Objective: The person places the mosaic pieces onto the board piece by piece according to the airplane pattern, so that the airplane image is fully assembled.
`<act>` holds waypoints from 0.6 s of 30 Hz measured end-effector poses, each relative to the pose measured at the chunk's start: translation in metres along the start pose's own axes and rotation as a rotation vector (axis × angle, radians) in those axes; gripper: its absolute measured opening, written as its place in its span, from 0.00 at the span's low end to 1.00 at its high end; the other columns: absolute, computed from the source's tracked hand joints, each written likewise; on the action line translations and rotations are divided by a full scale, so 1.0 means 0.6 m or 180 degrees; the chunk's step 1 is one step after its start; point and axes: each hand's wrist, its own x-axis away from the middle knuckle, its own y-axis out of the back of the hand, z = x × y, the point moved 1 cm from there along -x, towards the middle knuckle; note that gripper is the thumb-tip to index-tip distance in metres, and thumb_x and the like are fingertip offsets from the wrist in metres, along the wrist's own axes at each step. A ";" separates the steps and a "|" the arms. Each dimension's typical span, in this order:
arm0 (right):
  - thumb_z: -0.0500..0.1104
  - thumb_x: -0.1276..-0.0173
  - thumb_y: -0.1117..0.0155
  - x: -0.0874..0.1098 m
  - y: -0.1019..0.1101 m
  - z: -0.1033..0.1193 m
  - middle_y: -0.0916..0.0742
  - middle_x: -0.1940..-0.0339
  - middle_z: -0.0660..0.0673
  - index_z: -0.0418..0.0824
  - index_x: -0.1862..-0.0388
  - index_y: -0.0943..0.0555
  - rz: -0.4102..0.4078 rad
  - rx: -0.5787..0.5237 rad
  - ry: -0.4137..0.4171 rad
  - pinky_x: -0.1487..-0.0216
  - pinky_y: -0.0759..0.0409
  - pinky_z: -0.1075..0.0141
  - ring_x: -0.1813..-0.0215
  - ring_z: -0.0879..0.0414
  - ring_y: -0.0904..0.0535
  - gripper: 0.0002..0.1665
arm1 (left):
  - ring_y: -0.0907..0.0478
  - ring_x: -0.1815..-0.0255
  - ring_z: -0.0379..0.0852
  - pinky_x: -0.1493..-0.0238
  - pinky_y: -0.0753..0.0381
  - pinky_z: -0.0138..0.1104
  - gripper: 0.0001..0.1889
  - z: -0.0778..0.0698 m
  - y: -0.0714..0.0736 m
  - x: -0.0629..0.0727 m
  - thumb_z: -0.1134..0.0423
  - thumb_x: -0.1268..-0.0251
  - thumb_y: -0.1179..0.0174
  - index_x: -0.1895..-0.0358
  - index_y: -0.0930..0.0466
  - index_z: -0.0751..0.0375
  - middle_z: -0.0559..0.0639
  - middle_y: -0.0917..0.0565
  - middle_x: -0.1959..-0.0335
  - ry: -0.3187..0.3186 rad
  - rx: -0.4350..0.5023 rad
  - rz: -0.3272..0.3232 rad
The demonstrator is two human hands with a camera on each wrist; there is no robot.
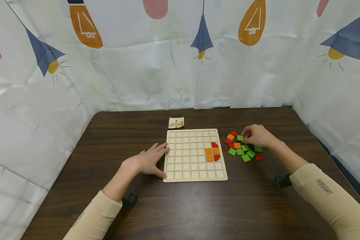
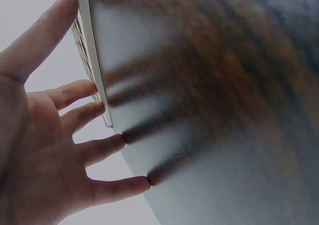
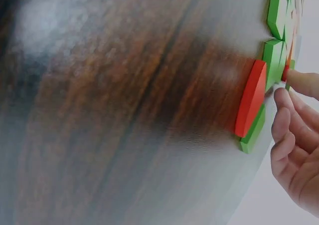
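Note:
A pale wooden grid board [image 1: 186, 160] lies flat on the table. On its right side sit several orange square tiles [image 1: 209, 157] and two red rounded tiles [image 1: 214, 144]. My left hand [image 1: 150, 160] has its fingers spread, thumb and fingertips touching the board's left edge; in the left wrist view the other fingertips rest on the table. My right hand [image 1: 258, 135] is over the loose pile right of the board, thumb and finger pinching a green square tile [image 1: 240, 137]. Its remaining fingers curl inward in the right wrist view, near a red tile [image 3: 250, 99].
Loose green tiles [image 1: 246, 158], red ones and orange ones [image 1: 237, 145] lie scattered right of the board. A small printed pattern card [image 1: 176, 122] lies behind the board. The dark wooden table [image 1: 180, 210] meets a patterned curtain [image 1: 138, 80] at the back.

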 end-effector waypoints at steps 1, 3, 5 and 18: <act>0.38 0.32 0.28 0.000 0.001 0.002 0.13 0.66 0.46 0.28 0.51 0.16 -0.0010 0.0009 0.0012 0.64 0.19 0.59 0.66 0.53 0.19 0.16 | 0.62 0.16 0.61 0.31 0.52 0.73 0.55 0.000 0.000 0.000 0.40 0.43 0.25 0.17 0.46 0.55 0.53 0.57 0.15 0.0003 -0.0001 -0.0002; 0.38 0.32 0.29 0.000 0.001 0.007 0.12 0.67 0.46 0.29 0.52 0.16 -0.0040 0.0030 0.0043 0.64 0.18 0.58 0.66 0.54 0.18 0.15 | 0.62 0.16 0.61 0.31 0.52 0.73 0.55 0.001 -0.001 0.000 0.41 0.43 0.25 0.17 0.46 0.55 0.53 0.57 0.15 -0.0001 0.0009 -0.0010; 0.37 0.32 0.30 -0.001 0.001 0.013 0.12 0.66 0.46 0.29 0.52 0.16 -0.0077 0.0031 0.0074 0.63 0.17 0.57 0.65 0.53 0.17 0.14 | 0.62 0.16 0.61 0.31 0.52 0.73 0.55 0.001 -0.001 0.000 0.41 0.43 0.25 0.17 0.46 0.55 0.52 0.57 0.15 0.0001 0.0020 -0.0010; 0.35 0.33 0.29 -0.010 -0.010 0.065 0.13 0.68 0.47 0.30 0.52 0.15 -0.0150 0.0054 0.0287 0.66 0.19 0.58 0.68 0.55 0.18 0.13 | 0.63 0.16 0.61 0.30 0.53 0.73 0.55 0.001 0.000 0.000 0.41 0.42 0.25 0.17 0.46 0.55 0.53 0.57 0.15 -0.0014 0.0021 -0.0010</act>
